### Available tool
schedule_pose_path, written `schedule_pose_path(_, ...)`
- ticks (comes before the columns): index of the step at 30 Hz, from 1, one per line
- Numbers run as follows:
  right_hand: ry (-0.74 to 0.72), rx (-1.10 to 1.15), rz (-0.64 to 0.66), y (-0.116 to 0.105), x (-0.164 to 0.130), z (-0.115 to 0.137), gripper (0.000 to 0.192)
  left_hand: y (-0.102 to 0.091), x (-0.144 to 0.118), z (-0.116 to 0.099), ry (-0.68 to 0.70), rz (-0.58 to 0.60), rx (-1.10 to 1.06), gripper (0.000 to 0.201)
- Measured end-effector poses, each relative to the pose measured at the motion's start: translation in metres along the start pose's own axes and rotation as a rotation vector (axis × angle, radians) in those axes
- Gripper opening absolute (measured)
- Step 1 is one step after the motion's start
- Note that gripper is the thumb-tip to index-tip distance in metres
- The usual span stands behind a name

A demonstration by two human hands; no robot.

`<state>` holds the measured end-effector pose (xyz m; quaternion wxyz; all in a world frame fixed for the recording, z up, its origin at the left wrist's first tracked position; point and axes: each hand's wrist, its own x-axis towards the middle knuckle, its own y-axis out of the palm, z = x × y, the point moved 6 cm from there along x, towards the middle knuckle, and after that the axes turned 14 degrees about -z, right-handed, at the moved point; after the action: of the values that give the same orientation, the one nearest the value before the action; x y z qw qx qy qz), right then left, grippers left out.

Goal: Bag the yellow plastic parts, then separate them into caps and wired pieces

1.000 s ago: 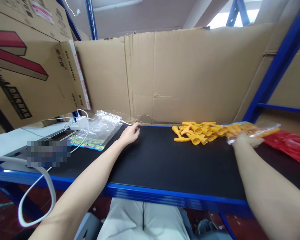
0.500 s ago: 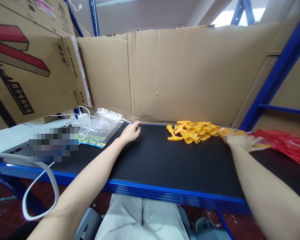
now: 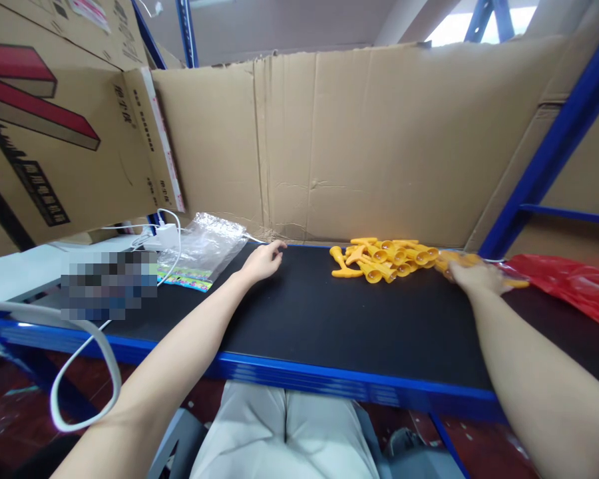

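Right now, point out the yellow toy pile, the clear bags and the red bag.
yellow toy pile (image 3: 382, 256), head view, middle of heap.
clear bags (image 3: 202, 249), head view, crinkled middle.
red bag (image 3: 569, 283), head view, upper surface.

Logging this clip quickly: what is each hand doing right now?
Left hand: loosely open, empty, resting on the black shelf top.
Right hand: on a clear bag of yellow parts; grip cannot be told.

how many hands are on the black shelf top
2. The left hand rests open at the back of the black shelf top, beside the clear plastic bags. The right hand lies on the right end of the yellow toy pile.
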<state>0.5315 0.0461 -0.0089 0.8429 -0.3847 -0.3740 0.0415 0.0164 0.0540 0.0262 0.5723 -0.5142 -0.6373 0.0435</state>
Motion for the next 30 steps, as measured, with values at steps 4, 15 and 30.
schedule_pose_path(4, 0.100, 0.081, 0.050, -0.008, -0.007, 0.004, 0.061, -0.005, 0.003, 0.006, -0.021, -0.052, 0.195, 0.029)
schedule_pose_path(15, -0.608, 0.543, -0.307, -0.105, -0.054, 0.136, 0.046, -0.035, -0.021, 0.094, -0.715, 0.013, 0.658, 0.067)
schedule_pose_path(30, -1.276, 0.141, 0.283, -0.078, -0.204, 0.198, 0.042, -0.038, -0.021, 0.099, -0.700, 0.124, 0.611, 0.041)
